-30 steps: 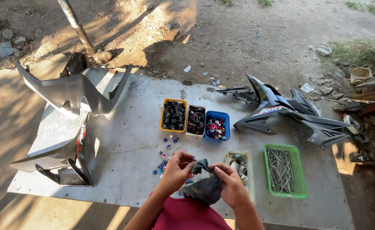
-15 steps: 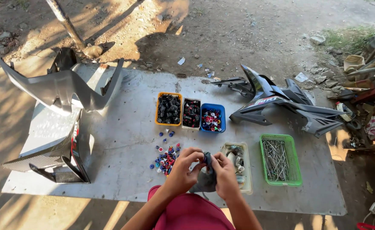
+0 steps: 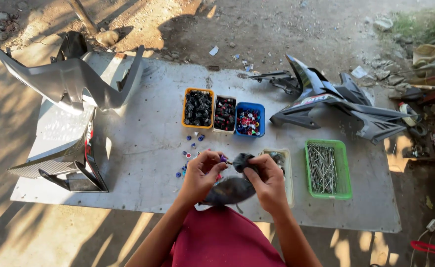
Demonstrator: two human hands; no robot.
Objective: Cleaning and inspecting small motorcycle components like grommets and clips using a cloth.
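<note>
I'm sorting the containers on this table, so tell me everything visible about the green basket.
The green basket is a rectangular, plastic-looking tray with low slatted walls, sitting flat on the grey table toward its right side. It holds a loose pile of thin silvery metal pins or nails, lying mostly lengthwise. Nothing else touches it: a pale tray sits just to its left, and the right hand works apart from it.

Five small trays sit on the table [image 3: 143, 148]: one orange [image 3: 198, 107], one white [image 3: 225, 113], one blue [image 3: 250, 119], one green [image 3: 327, 168], one pale (partly hidden) [image 3: 287, 173]. Two hands.
</note>
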